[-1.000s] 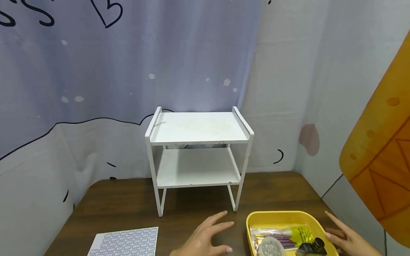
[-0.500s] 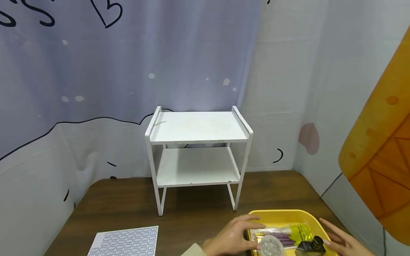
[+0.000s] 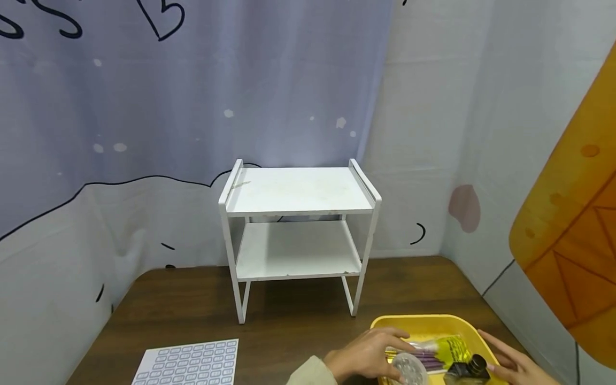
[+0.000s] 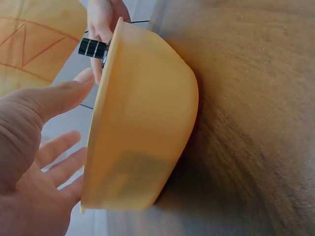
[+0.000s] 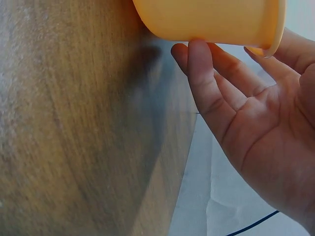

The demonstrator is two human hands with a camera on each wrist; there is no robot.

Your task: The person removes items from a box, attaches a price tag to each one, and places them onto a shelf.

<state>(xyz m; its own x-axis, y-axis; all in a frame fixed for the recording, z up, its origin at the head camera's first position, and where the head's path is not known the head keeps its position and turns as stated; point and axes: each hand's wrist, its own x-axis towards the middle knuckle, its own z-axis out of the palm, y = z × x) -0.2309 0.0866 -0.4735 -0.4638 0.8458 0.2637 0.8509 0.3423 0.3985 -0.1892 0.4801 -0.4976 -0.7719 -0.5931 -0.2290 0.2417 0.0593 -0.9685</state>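
While the left hand [image 3: 368, 355] is over the left edge of the yellow bin [image 3: 423, 322] at the lower right of the head view, its grip is wide, thumb and fingers standing apart, as the left wrist view shows. Its thumb is just beside a clear round container [image 3: 410, 369] inside the bin, though I cannot tell whether the two touch. That container lies near the bottom of the frame, below a plastic pouch [image 3: 452, 349] of purple and yellow-green, and a dark bottle [image 3: 466, 373] (its black cap shows past the rim in the upper left of the left wrist view) is to the right. The right hand [image 3: 520, 368], at the lower right, touches the bin's outer wall with its fingers, its thumb reaching over the rim; I cannot tell whether that grip is pinching. The bin rests on the brown desk [image 3: 298, 321], and a white sheet [image 3: 187, 364] printed with rows of small marks lies at the lower left. A white two-tier shelf [image 3: 298, 188] stands mid-frame.
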